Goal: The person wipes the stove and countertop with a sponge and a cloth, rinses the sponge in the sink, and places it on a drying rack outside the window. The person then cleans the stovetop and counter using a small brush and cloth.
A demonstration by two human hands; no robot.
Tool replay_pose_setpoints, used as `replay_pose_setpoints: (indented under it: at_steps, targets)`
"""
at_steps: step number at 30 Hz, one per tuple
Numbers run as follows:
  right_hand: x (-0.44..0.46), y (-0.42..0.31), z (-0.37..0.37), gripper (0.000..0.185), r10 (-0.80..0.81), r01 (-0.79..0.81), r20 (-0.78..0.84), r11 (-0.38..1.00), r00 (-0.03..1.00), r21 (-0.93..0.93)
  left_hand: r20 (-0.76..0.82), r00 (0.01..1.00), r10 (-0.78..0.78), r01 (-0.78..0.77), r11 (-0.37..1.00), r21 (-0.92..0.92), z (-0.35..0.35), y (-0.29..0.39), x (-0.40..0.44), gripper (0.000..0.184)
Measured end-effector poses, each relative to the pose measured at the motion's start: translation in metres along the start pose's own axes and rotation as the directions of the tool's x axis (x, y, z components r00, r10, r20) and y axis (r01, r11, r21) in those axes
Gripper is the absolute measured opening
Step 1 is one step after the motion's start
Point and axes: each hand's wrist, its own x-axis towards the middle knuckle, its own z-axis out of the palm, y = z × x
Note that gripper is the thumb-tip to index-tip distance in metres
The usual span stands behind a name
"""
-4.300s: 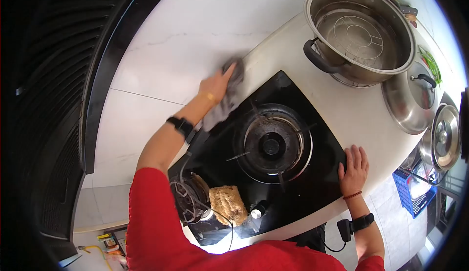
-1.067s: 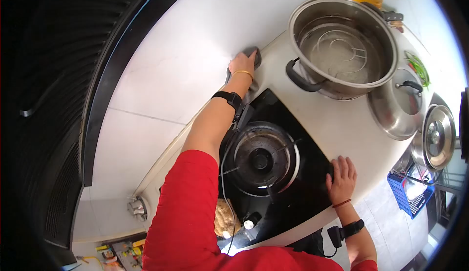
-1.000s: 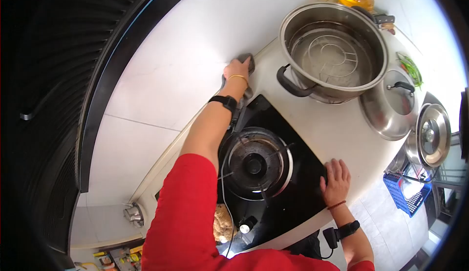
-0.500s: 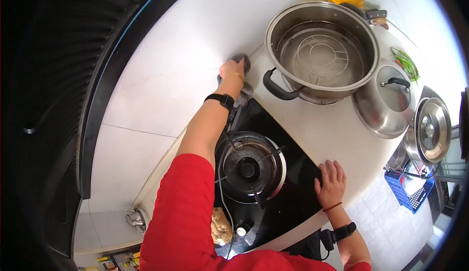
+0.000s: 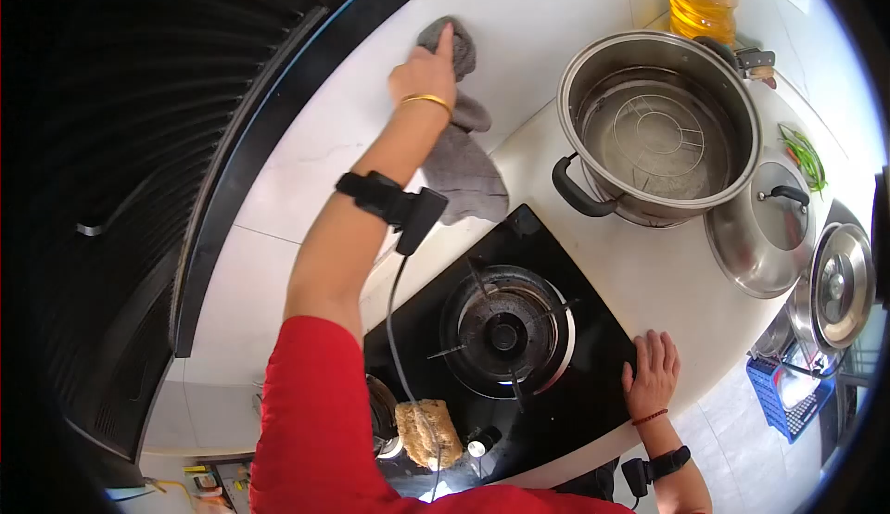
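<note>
My left hand [image 5: 426, 78] is raised against the white tiled wall [image 5: 556, 4], pressing a grey cloth [image 5: 466, 176] to it. The index finger stretches along the bunched upper part, and the rest of the cloth hangs below toward the stove's back edge. My right hand [image 5: 653, 382] lies palm down with fingers extended at the edge of the black gas stove [image 5: 593, 366], holding nothing. Between my arms is the stove's round burner [image 5: 503, 331]. A tan, rough-textured block like a sponge [image 5: 429, 433] sits near the stove's front, with a cable across it.
A large steel pot [image 5: 582, 166] stands on the pale counter [image 5: 593, 264], its black handle toward the stove. Beside it are a steel lid [image 5: 765, 236], green chillies [image 5: 805, 157] and an oil bottle [image 5: 703, 9]. A dark range hood [image 5: 139, 143] overhangs on the left.
My left hand has moved up the wall with the grey cloth, which now hangs extended below it. The view has shifted; my right hand remains at the stove's edge.
</note>
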Motion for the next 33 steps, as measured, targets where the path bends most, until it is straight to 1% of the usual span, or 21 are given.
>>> replay_pose_setpoints:
  at_steps: [1, 2, 5, 7, 10, 11, 12, 13, 14, 15, 16, 17, 18, 20, 21, 23, 25, 27, 28, 31, 33]
  targets:
    - [0.0, 0.0, 0.0, 0.044, -0.005, 0.005, 0.002, 1.0, 1.0, 0.002, -0.008, 1.0, -0.004, 0.004, 1.0, 0.002, 0.006, 0.009, -0.002, 0.053]
    - [0.0, 0.001, 0.001, 0.044, -0.006, 0.006, -0.006, 1.0, 1.0, 0.006, -0.032, 0.999, 0.036, -0.036, 0.999, 0.002, 0.021, 0.014, 0.0, 0.054]
    - [-0.003, 0.004, 0.004, 0.044, -0.016, 0.018, -0.045, 0.999, 0.999, 0.03, 0.06, 0.992, 0.107, -0.105, 0.994, -0.031, 0.056, 0.034, -0.006, 0.054]
    - [-0.003, 0.007, 0.006, 0.044, -0.018, 0.022, -0.074, 0.998, 0.997, 0.051, 0.125, 0.982, 0.141, -0.129, 0.986, -0.101, 0.085, 0.037, -0.021, 0.052]
    - [-0.004, 0.007, 0.001, 0.043, -0.034, 0.04, -0.1, 0.997, 0.994, 0.063, 0.246, 0.963, 0.115, -0.102, 0.993, -0.064, 0.082, 0.017, -0.044, 0.053]
    - [-0.005, 0.009, 0.0, 0.043, -0.031, 0.037, -0.102, 0.998, 0.994, 0.057, 0.264, 0.961, 0.089, -0.077, 0.996, -0.053, 0.077, 0.006, -0.045, 0.054]
    - [-0.005, 0.008, 0.0, 0.043, -0.031, 0.037, -0.101, 0.998, 0.994, 0.055, 0.233, 0.97, 0.071, -0.06, 0.997, -0.053, 0.058, -0.005, -0.045, 0.053]
    - [-0.005, 0.007, 0.002, 0.042, -0.032, 0.037, -0.093, 0.998, 0.995, 0.054, 0.158, 0.986, 0.051, -0.043, 0.998, -0.05, 0.043, -0.015, -0.04, 0.053]
    - [-0.005, 0.009, 0.007, 0.042, -0.047, 0.052, -0.101, 0.998, 0.994, 0.045, 0.018, 0.998, 0.068, -0.067, 0.997, -0.037, 0.035, -0.024, -0.031, 0.055]
    - [-0.006, 0.009, 0.009, 0.042, -0.058, 0.06, -0.096, 0.998, 0.994, 0.027, 0.013, 0.998, 0.058, -0.057, 0.998, -0.036, 0.012, -0.027, -0.024, 0.056]
    - [-0.007, 0.007, 0.008, 0.042, -0.056, 0.058, -0.087, 0.998, 0.995, 0.022, -0.008, 0.995, 0.095, -0.095, 0.995, -0.018, -0.013, -0.025, -0.019, 0.055]
    - [-0.005, 0.006, 0.008, 0.042, -0.054, 0.055, -0.095, 0.998, 0.994, 0.009, -0.061, 0.99, 0.126, -0.125, 0.992, 0.017, -0.015, -0.023, -0.011, 0.053]
    - [-0.006, 0.005, 0.007, 0.042, -0.056, 0.057, -0.078, 0.998, 0.995, 0.006, -0.13, 0.979, 0.159, -0.157, 0.987, 0.027, -0.004, -0.017, -0.004, 0.051]
    - [-0.003, 0.004, 0.006, 0.042, -0.051, 0.052, -0.071, 0.999, 0.996, 0.0, -0.153, 0.923, 0.352, -0.329, 0.932, 0.153, 0.027, -0.001, -0.008, 0.05]
    - [-0.001, 0.004, 0.004, 0.042, -0.045, 0.045, -0.064, 0.999, 0.997, 0.0, -0.169, 0.876, 0.452, -0.413, 0.883, 0.222, 0.044, 0.01, -0.007, 0.049]
    - [-0.001, 0.002, 0.004, 0.043, -0.027, 0.027, -0.041, 1.0, 0.999, 0.012, -0.089, 0.817, 0.569, -0.557, 0.82, 0.129, 0.094, 0.031, -0.019, 0.045]
    - [-0.001, 0.002, 0.005, 0.043, -0.029, 0.029, -0.04, 1.0, 0.999, -0.011, -0.027, 0.698, 0.716, -0.715, 0.698, 0.048, 0.134, 0.048, -0.044, 0.041]
    - [0.001, 0.002, 0.006, 0.044, -0.036, 0.035, -0.028, 0.999, 0.999, -0.032, 0.074, 0.608, 0.791, -0.794, 0.607, 0.033, 0.162, 0.061, -0.08, 0.041]
    - [0.004, 0.001, 0.006, 0.043, -0.038, 0.037, -0.024, 0.999, 0.999, -0.04, 0.06, 0.673, 0.737, -0.739, 0.671, 0.061, 0.17, 0.065, -0.092, 0.043]
    - [0.002, -0.003, 0.007, 0.044, -0.032, 0.033, 0.017, 0.997, 0.999, -0.064, 0.15, 0.669, 0.728, -0.727, 0.683, -0.07, 0.175, 0.048, -0.107, 0.046]
    - [0.003, -0.005, 0.006, 0.044, -0.026, 0.028, 0.029, 0.996, 0.999, -0.079, 0.205, 0.636, 0.744, -0.752, 0.657, -0.05, 0.177, 0.016, -0.13, 0.047]
